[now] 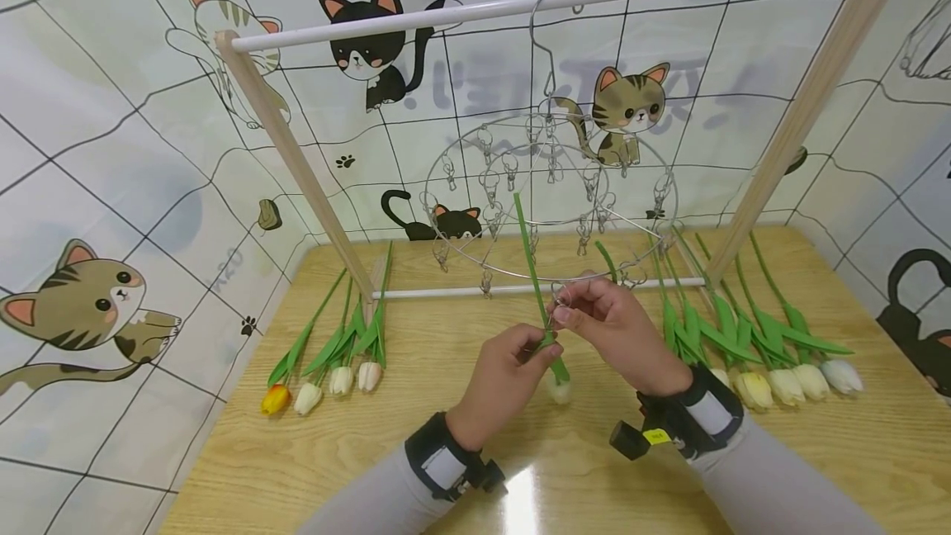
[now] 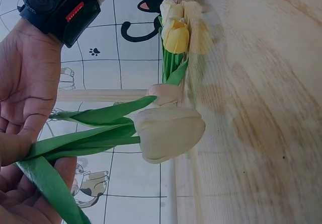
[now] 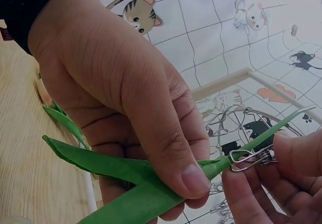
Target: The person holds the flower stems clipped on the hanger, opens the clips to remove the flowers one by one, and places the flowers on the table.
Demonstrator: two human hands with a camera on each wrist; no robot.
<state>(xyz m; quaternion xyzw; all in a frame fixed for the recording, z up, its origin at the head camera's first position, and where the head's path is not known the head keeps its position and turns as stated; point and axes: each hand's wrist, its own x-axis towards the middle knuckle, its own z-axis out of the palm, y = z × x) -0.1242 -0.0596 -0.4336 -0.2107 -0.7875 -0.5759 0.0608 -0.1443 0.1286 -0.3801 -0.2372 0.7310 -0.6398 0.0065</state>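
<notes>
A white artificial tulip hangs bloom down, its green stem pointing up toward the wire ring. My left hand pinches it at the base of the leaves between thumb and fingers. Beside it, my right hand pinches a small metal clip, whose wire loop lies around the stem just above the left fingertips. The round wire hanger, with many such clips, hangs by a hook from the white bar. Another green stem shows behind the right hand, partly hidden by it.
A wooden frame with a white top bar stands on the wooden table. Several tulips lie at the left, one an orange tulip. More lie at the right, among them a pale yellow tulip. A cat-print sheet hangs behind.
</notes>
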